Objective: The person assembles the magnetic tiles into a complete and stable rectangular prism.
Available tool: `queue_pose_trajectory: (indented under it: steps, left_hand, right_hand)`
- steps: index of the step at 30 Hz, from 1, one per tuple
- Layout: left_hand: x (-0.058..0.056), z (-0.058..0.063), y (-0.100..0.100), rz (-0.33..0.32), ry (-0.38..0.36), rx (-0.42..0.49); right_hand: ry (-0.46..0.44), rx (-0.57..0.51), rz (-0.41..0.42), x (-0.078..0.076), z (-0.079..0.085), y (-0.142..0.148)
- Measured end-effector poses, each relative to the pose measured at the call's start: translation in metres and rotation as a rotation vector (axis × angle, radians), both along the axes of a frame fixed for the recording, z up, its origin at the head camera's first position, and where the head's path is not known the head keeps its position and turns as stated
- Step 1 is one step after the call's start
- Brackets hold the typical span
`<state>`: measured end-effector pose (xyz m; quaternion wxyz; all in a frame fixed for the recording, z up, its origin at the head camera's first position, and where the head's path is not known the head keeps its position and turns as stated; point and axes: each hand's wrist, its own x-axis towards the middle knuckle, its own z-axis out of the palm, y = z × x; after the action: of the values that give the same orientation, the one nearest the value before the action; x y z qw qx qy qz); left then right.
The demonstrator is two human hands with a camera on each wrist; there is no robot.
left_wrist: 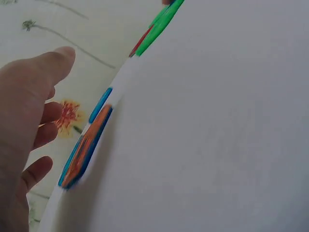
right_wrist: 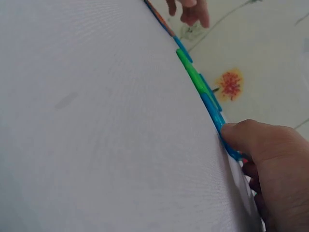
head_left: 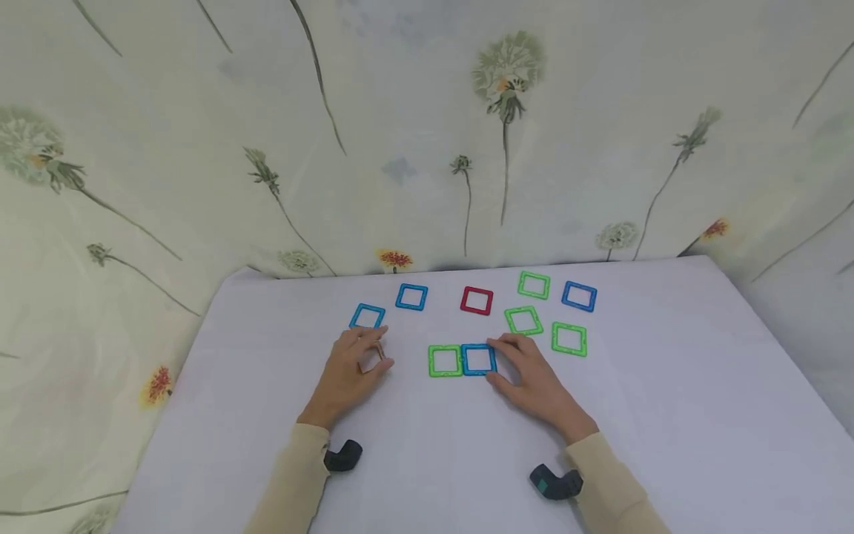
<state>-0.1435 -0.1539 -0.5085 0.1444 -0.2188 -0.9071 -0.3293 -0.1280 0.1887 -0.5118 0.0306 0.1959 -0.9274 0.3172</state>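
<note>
My right hand (head_left: 536, 382) holds a blue square magnetic tile (head_left: 479, 373) by its right side, thumb at the near corner and a finger at the far one. That tile lies flat, edge to edge with a green square tile (head_left: 431, 361) on its left. In the right wrist view the thumb (right_wrist: 236, 135) rests on the blue tile's edge. Over an orange square tile (left_wrist: 89, 145) hovers my left hand (head_left: 347, 376), fingers loosely bent and apart from it in the left wrist view. Blue shows along the orange tile's lower edge.
Behind my hands lie two blue tiles (head_left: 412, 286) (head_left: 369, 305), a red tile (head_left: 478, 290), several green tiles (head_left: 569, 325) and another blue tile (head_left: 580, 284) at right. A white cloth covers the table (head_left: 414, 460). A flower-patterned curtain (head_left: 414, 208) hangs behind its far edge.
</note>
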Motion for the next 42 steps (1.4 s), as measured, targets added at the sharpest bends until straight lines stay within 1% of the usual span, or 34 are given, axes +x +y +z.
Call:
queue_pose_trajectory:
  steps: [4, 6, 8, 11, 12, 14, 22, 26, 30, 34, 42]
  left_hand:
    - [-0.005, -0.003, -0.026, 0.067, -0.013, 0.009]
    - [-0.006, -0.005, -0.035, 0.086, -0.048, 0.0]
    - [-0.005, -0.005, -0.04, 0.093, -0.111, -0.003]
    - [-0.003, -0.004, -0.042, 0.101, -0.205, -0.01]
    - [-0.002, -0.003, -0.042, 0.104, -0.226, -0.014]
    - [-0.001, -0.002, -0.042, 0.105, -0.244, -0.032]
    - [0.001, 0.0, -0.036, 0.102, -0.211, -0.103]
    - [-0.001, -0.002, -0.033, 0.101, -0.186, -0.123]
    - [0.0, 0.0, -0.03, 0.107, -0.172, -0.133]
    - [0.001, 0.004, -0.026, 0.118, -0.163, -0.135]
    - [0.001, 0.004, -0.024, 0.116, -0.135, -0.139]
  right_hand:
    - [-0.01, -0.007, -0.017, -0.001, 0.004, 0.002]
    - [-0.01, -0.011, -0.022, -0.001, 0.004, 0.002]
    - [-0.013, -0.011, -0.029, -0.001, 0.003, 0.003]
    - [-0.019, -0.015, -0.032, 0.0, 0.003, 0.002]
    - [-0.022, -0.015, -0.033, 0.001, 0.003, 0.002]
    - [-0.028, -0.017, -0.036, 0.002, 0.003, 0.002]
    - [-0.046, -0.027, -0.041, 0.003, 0.004, 0.001]
    - [-0.032, -0.017, -0.038, 0.002, 0.003, 0.002]
    - [-0.014, -0.013, -0.037, 0.002, 0.003, 0.002]
    - [-0.015, -0.016, -0.038, 0.003, 0.004, 0.002]
    - [-0.012, -0.015, -0.033, 0.003, 0.005, 0.002]
